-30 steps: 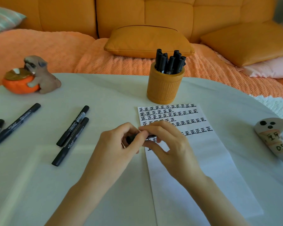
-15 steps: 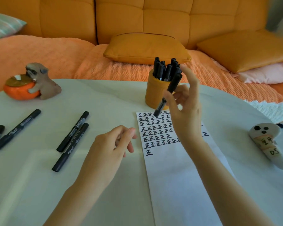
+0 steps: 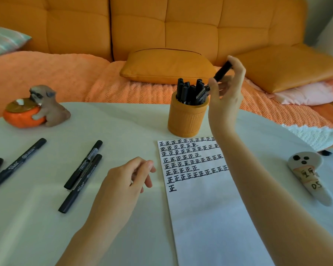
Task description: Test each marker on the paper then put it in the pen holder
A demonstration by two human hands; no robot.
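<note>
My right hand (image 3: 226, 96) holds a capped black marker (image 3: 222, 71) tilted, its lower end at the rim of the orange pen holder (image 3: 186, 120), which stands full of several black markers. The white paper (image 3: 202, 200) lies in front of the holder, its upper part covered with rows of black test marks. My left hand (image 3: 123, 185) hovers above the table left of the paper, fingers loosely curled, holding nothing. Two black markers (image 3: 83, 166) lie side by side to the left. Two more markers (image 3: 17, 163) lie at the far left edge.
A dog-and-pumpkin figurine (image 3: 36, 108) sits at the table's back left. A grey ghost-shaped object (image 3: 309, 173) with taped labels lies at the right. The white table (image 3: 113, 121) ends at an orange sofa with cushions (image 3: 167, 66) behind it.
A second ago both hands held the marker over the paper. My right hand has since carried it up and back to the pen holder's rim, and my left hand has let go.
</note>
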